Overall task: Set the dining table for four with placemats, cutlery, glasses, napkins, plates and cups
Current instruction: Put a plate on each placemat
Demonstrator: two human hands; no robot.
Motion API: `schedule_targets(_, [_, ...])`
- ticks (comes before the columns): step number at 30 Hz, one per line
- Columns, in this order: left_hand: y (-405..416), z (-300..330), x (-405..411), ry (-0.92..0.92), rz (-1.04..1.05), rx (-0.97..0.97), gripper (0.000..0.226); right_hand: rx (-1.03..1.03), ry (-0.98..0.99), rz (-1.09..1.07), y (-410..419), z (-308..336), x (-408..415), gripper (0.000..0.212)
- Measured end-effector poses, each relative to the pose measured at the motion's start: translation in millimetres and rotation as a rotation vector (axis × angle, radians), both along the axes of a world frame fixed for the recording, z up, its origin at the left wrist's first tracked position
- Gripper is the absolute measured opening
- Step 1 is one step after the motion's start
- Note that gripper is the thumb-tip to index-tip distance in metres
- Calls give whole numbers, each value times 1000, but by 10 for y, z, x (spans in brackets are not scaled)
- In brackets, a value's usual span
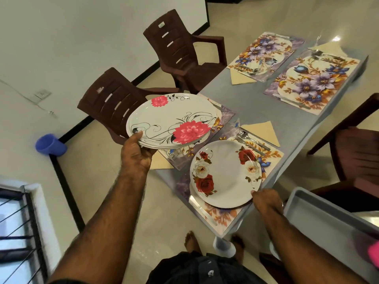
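**Rose plate on the near mat, stack held in the left hand**

The left hand [136,152] grips a stack of plates [170,121] by its near rim, thumb on top and fingers curled beneath; the stack hangs tilted above the table's left edge, over a mat [224,115] and a glass [174,155] that show only in part under it; the top plate bears pink flowers and black scrolls. The right hand [266,201] pinches the near rim of a rose plate [225,174], which lies flat on the nearest mat [223,215]; a knife [202,211] lies on that mat by the plate's near-left side, and a fork [249,145] and spoon [254,140] lie side by side on its far end, just beside a folded cream napkin [264,131]. A second napkin [159,160] pokes out below the stack.

Farther along the grey table [246,99] two more floral mats sit well apart from the near pair: the right one [311,80] carries a knife [291,101] on its near edge and cutlery at its far end; the left one [266,50] has a glass [266,65], cutlery and a napkin [240,77] at its near end. Two brown chairs [114,103] stand at the table's left side, a third [356,150] at its right; a grey tray [328,218] sits by the right forearm; a blue cup [50,144] rests on the floor by the wall.
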State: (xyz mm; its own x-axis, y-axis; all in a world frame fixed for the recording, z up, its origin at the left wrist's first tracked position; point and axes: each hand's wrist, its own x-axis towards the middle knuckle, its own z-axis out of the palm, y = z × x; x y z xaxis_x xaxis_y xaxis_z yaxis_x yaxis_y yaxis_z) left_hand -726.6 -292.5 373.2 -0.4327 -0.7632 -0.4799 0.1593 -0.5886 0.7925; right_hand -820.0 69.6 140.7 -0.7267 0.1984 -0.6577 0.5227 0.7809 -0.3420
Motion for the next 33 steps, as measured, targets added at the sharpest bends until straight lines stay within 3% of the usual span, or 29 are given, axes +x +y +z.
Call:
schedule_targets(7, [1,-34,-49,-2,0,19,17,40,-69,-45,57,25,-51,50])
schedule_targets(13, [-7,-63,-69,-5,-31,26,37,102,-151,29,91,-8,-183,60])
schedule_targets(18, [-49,-74,-136,-2,-67,30,40,119,77,99,-58,331,-75,61])
schedule_targets(20, [-73,-67,-145,-7,-87,30,37,7,147,110,-249,506,-87,60])
schedule_targets(23, [-147,-113,-134,-20,-130,45,37,-393,145,-3,-663,878,-209,56])
schedule_targets(25, [-312,-157,-66,-21,-155,55,38,-661,89,-151,-1029,1194,-333,59])
schedule_targets(28, [-419,-239,-19,-4,-188,74,40,-975,-34,-134,-1312,1577,-575,67])
schedule_targets(30, [-652,-301,81,9,-223,95,39,-1021,-38,-98,-1670,1755,-642,61])
schedule_targets(33, [-991,-394,220,33,-272,136,36,-942,60,-90,-2142,1815,-667,28])
